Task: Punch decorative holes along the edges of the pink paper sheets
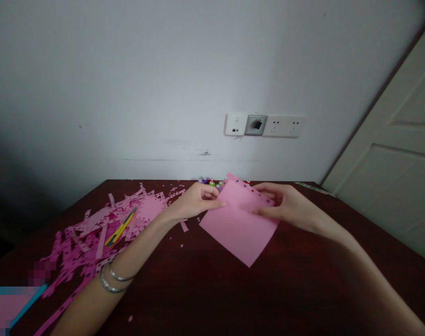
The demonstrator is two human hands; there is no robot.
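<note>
The background is filled by a pale wall (128, 93), marked with scuffs low down, and below it a dark reddish table (212, 298) is cut off by the bottom of the view. At the right, a panelled door (401, 140) is only partly shown. The table's left side is covered by a pile of pink paper scraps (149, 208), many of them strips dotted with holes, and part of it is hidden behind the left forearm. Over the middle of the table, a pink sheet (240, 228) is held tilted between both hands. Its upper left edge is pinched by the left hand (200, 200), thumb in front; its upper right part is clamped by the right hand (282, 200), the fingers being mostly hidden behind. A row of dark dots is seen along the upper edge, but whether a second layer lies there cannot be told. In the lower left corner, a blue-edged object (28, 305) is cut off and blurred into blocks. On the wall, socket plates (282, 127) are mounted, their small markings unreadable. A yellow and black knife (121, 228) is laid on the scraps; any lettering cannot be made out. Small coloured pieces (211, 184) are partly hidden behind the sheet.
</note>
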